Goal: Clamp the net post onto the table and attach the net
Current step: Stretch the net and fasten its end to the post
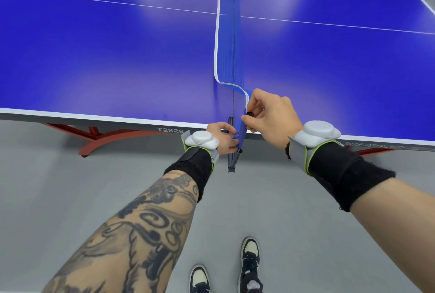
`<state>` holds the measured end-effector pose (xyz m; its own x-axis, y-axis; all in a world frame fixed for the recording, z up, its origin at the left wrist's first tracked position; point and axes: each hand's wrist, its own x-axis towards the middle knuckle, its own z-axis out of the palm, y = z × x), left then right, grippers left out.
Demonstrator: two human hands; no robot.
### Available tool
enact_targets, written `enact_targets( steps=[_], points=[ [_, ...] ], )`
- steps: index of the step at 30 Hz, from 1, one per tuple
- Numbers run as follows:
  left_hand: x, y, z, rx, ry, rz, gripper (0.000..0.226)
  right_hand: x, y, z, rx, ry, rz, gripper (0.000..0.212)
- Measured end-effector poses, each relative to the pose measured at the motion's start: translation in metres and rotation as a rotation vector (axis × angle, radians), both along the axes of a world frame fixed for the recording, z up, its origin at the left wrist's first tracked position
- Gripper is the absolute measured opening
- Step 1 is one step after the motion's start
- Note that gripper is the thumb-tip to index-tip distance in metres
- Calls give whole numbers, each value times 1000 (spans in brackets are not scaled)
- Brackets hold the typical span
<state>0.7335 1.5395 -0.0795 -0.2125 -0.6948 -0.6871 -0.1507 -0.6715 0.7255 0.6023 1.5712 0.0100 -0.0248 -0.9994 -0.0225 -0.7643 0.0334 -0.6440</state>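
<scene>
One blue net [229, 45], one net post [231, 162], one bench [117, 57] stamped "T2828": right grip [270, 116] pinches the net's upper end, left grip [223, 138] pinches the net post.

At the near edge of the blue surface [117, 57], the left grip [223, 138] holds the grey net post [231, 162] while the right grip [270, 113] pinches the slack net [227, 45] just above it.

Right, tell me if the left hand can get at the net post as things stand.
Probably yes: the left hand grips the net post at the edge of the table, with nothing between them.
</scene>
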Motion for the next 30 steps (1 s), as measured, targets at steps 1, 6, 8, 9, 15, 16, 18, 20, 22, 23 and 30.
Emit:
enact_targets(
  steps=[1, 6, 8, 9, 15, 16, 18, 20, 22, 23, 30],
  points=[
    [0, 0, 0, 10, 2, 8, 28, 0, 1, 0, 1, 5, -1, 15],
    [1, -2, 2, 15, 6, 1, 28, 1, 6, 4, 12, 23, 4, 16],
    [0, -2, 0, 13, 16, -14, 31, -1, 8, 4, 8, 25, 2, 16],
    [0, -2, -1, -2, 8, -26, 32, -1, 8, 4, 6, 23, 0, 17],
    [4, -1, -12, -100, -40, -105, 33, 0, 10, 2, 2, 29, 15, 19],
    [5, -2, -14, -108, -44, -112, 33, 0, 11, 2, 0, 33, 18, 19],
    [5, -2, -15, -112, -52, -112, 33, -1, 12, 2, -1, 41, 23, 19],
    [4, -1, -11, -104, -53, -104, 32, -1, 14, 2, 0, 49, 29, 20],
    [3, -1, -6, -86, -39, -100, 33, -1, 15, 2, 2, 62, 33, 20],
    [2, -1, -5, -80, -32, -97, 33, -1, 15, 2, 2, 66, 34, 20],
    [2, -3, -7, -107, -33, -139, 33, -3, 19, 2, 9, 84, 35, 24]
  ],
)
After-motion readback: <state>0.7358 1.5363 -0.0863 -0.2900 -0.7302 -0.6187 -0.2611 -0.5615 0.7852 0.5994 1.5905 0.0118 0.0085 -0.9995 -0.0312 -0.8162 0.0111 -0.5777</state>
